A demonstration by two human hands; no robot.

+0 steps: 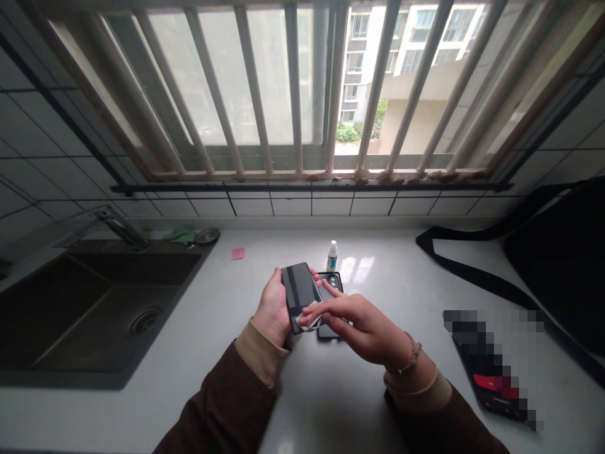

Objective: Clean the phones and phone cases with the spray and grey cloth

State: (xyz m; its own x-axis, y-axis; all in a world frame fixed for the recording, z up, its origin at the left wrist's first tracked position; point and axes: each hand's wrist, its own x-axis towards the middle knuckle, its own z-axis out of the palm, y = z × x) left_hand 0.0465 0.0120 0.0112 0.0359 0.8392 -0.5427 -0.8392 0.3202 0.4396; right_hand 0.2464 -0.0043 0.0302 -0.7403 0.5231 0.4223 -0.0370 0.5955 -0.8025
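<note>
My left hand (274, 304) is closed around the edges of a black smartphone (299, 284), its dark glossy screen facing up. My right hand (362, 325) presses a small white cloth (309, 320) with its fingers onto the lower end of that screen. Beneath the smartphone, partly hidden by it and by my right hand, a dark phone case (336, 277) with round camera rings lies on the counter. Just behind the case stands a small white bottle (333, 257) with a white cap and a blue label.
A dark sink (108, 328) with a faucet (120, 227) is set into the white counter (227, 391) at left. A pink paper slip (237, 253) lies near it. At right are a black bag (562, 252) with its strap and a blurred-out dark item (491, 372). A barred window rises behind.
</note>
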